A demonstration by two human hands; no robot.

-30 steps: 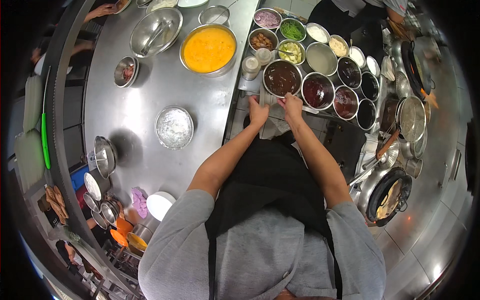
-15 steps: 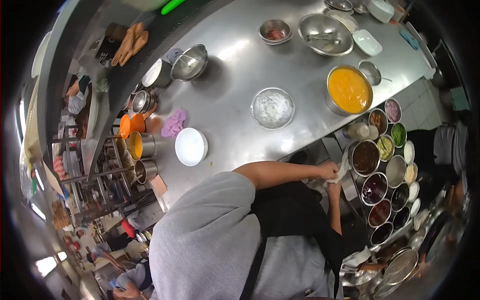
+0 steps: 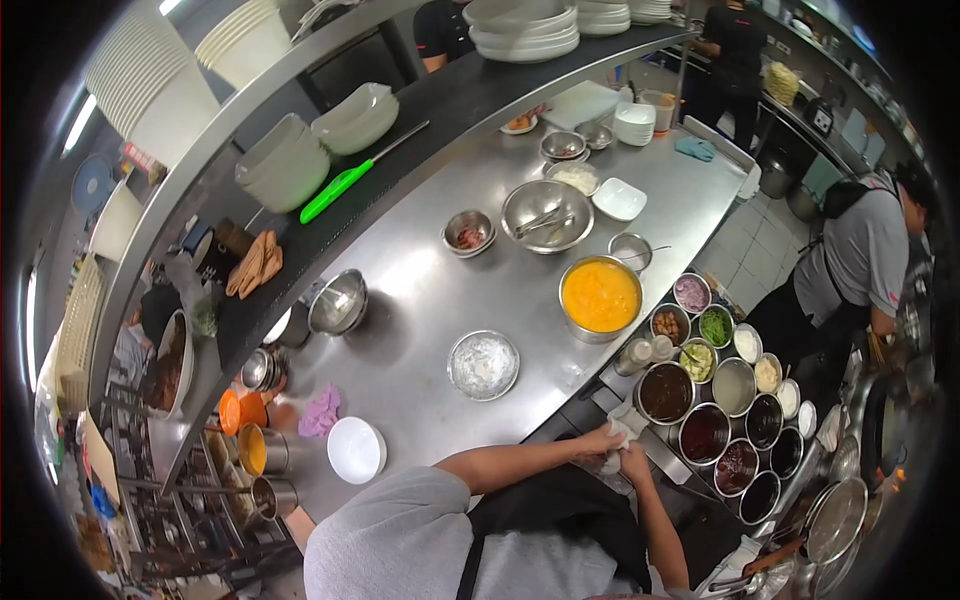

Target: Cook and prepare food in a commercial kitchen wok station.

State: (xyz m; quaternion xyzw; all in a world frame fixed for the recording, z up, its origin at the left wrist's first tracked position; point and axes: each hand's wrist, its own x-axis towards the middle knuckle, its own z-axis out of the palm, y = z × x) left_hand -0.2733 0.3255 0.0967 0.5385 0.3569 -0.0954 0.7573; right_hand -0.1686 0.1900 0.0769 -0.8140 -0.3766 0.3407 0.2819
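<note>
Both hands meet at the near edge of the steel bench, just left of a cluster of round sauce and garnish pots. The left hand and the right hand are closed together around a small white cloth, bunched between the fingers so that only a crumpled bit shows; the cloth sits at the bench's lip, touching both hands. Just to the right stands a pot of dark brown sauce, with a deep red one beside it and more dark pots running toward the near right. Farther along the bench, a large steel bowl of orange-yellow liquid stands beyond the pots, and a shallow metal dish of white powder lies left of it. A small white plate rests at the near left. At the far right, another person in a grey shirt bends over a cooking station.
</note>
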